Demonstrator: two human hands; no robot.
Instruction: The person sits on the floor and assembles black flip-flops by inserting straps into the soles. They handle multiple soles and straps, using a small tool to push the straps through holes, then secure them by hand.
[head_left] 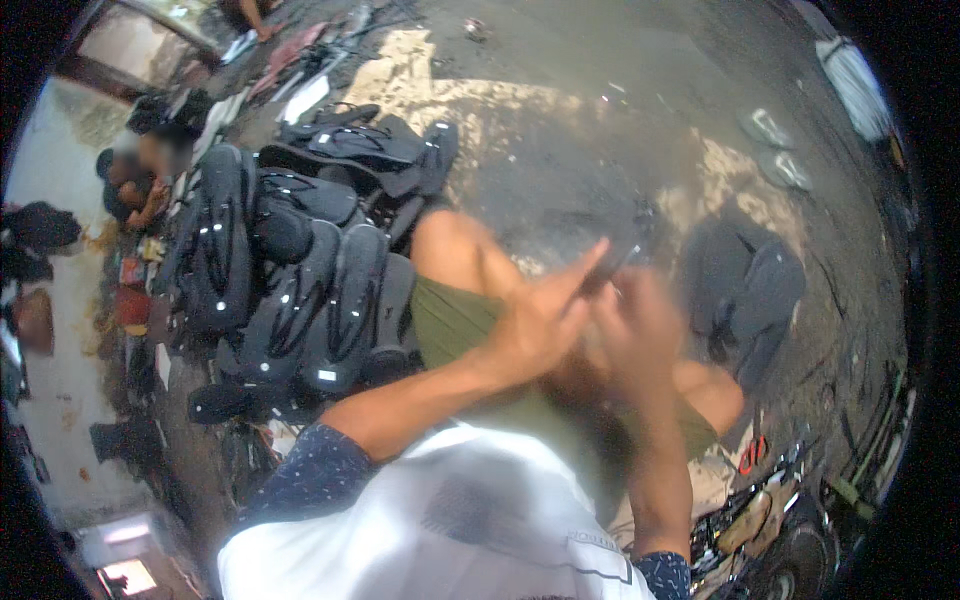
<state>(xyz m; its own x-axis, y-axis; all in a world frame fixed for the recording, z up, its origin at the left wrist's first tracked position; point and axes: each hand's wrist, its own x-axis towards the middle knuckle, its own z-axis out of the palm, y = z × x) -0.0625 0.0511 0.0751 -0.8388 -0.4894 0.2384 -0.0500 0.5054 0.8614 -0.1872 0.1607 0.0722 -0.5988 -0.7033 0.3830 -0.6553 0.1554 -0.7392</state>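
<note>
My left hand [540,325] is in front of my lap, its index finger stretched forward and the other fingers bent. A small dark piece [618,258] shows beside that fingertip, between my hands; it is too blurred to name. Close on its right, my right hand [645,315] is smeared by motion, fingers curled toward the left one. Left of my knee lies a large pile of black flip-flops [345,295], many with white marks. More black flip-flops [740,275] lie on the ground to the right.
Tools and scraps [760,510] crowd the lower right, near a red-handled tool [752,455]. A pale pair of sandals [780,150] lies far right. Another person [140,180] is at the far left beside a stained wall [75,300]. A white sack [855,85] stands at the upper right.
</note>
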